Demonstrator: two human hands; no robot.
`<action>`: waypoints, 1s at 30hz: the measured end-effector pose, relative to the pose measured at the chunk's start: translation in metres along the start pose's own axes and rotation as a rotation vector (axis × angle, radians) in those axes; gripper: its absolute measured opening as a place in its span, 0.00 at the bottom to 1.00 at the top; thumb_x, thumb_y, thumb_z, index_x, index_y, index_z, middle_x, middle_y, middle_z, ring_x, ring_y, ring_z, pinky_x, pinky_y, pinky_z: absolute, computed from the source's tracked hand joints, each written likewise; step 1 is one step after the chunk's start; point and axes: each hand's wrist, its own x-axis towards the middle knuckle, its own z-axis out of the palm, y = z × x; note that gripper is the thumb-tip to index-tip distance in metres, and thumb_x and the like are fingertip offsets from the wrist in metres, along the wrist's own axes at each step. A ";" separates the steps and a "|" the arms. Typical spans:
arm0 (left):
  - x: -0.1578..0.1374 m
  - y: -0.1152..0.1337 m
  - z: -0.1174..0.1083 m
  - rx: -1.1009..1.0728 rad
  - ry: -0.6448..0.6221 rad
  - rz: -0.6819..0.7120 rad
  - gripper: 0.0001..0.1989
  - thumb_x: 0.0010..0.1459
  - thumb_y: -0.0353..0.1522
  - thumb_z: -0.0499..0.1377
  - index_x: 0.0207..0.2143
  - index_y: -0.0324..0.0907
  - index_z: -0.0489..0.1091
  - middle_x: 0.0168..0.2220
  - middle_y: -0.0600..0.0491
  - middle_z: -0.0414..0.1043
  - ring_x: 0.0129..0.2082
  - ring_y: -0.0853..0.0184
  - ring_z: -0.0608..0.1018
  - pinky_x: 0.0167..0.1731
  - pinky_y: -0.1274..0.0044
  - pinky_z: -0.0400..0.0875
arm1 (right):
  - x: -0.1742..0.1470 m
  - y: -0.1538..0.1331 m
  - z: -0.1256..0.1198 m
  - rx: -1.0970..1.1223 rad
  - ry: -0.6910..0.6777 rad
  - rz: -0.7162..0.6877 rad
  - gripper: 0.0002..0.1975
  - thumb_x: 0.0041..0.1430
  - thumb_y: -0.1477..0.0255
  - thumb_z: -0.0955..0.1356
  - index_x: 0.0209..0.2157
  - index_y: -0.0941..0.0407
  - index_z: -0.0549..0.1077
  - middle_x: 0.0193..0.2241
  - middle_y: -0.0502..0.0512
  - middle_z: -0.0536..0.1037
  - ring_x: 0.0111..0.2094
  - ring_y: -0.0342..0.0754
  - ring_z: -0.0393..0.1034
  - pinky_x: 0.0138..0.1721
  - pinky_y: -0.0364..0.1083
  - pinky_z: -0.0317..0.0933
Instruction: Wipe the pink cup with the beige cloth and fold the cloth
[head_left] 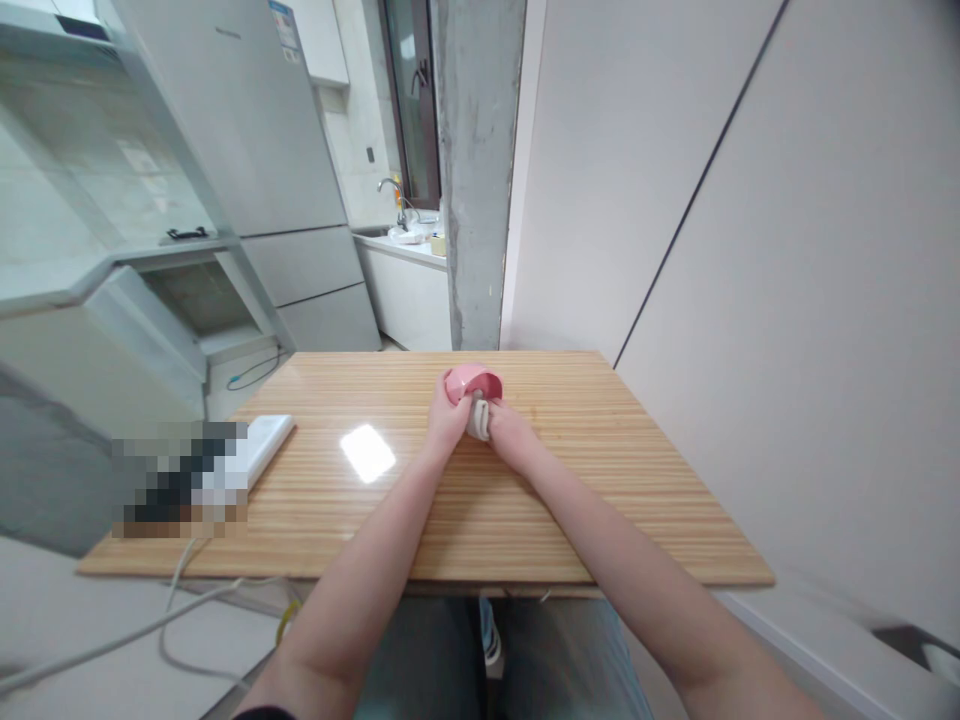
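One pink object [472, 378] was clasped in the left grip [448, 408] over the worktop [637, 480]; beside it, a whitish piece [478, 420] was touched by the right grip [510, 430], its closure unclear.

Smooth plastic-looking pink shell [471, 377], matt cloth-like white bundle [479, 420], glossy wood-grain tabletop [637, 480]

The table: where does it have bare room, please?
Right of the right arm, to the edge of the table; also between the white object and left arm. Crowded: the middle, where left hand and right hand are at a pink object.
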 end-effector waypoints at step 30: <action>-0.015 0.005 0.017 -0.134 0.017 -0.111 0.38 0.45 0.35 0.67 0.58 0.39 0.56 0.51 0.41 0.68 0.49 0.59 0.74 0.50 0.69 0.69 | -0.003 -0.001 -0.006 -0.045 -0.075 0.129 0.13 0.62 0.77 0.63 0.46 0.60 0.74 0.46 0.61 0.76 0.51 0.50 0.65 0.51 0.46 0.60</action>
